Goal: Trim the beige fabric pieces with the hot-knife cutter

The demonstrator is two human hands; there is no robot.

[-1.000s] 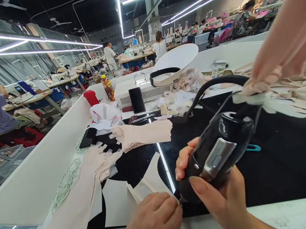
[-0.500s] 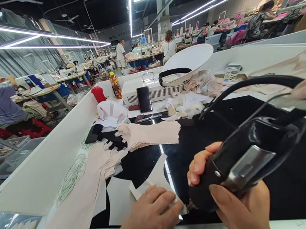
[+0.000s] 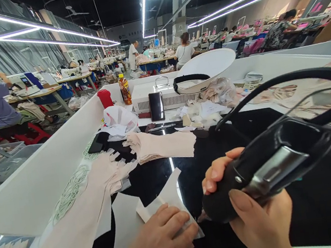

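My right hand [image 3: 251,210] is closed around a black handheld cutting tool [image 3: 269,162] with a metal plate on its side and a thick black cable [image 3: 271,86] arching off to the right. The tool's tip points down-left at the near edge of the black table surface [image 3: 318,201]. My left hand [image 3: 160,243] lies flat, fingers together, pressing a small white fabric piece [image 3: 166,199] onto the black surface right beside the tool's tip.
Pink fabric pieces [image 3: 162,145] lie stacked in the middle, a long strip of them [image 3: 76,231] at the left. A white machine box [image 3: 149,95], phone [image 3: 156,106], bottle [image 3: 124,89], red cup [image 3: 105,98] and white bowl [image 3: 206,67] stand at the back. People work at sewing tables beyond.
The tool has tilted flatter and shifted slightly right. My left hand has slid a little over the white piece. The pink cloth hanging at the upper right has left the view.
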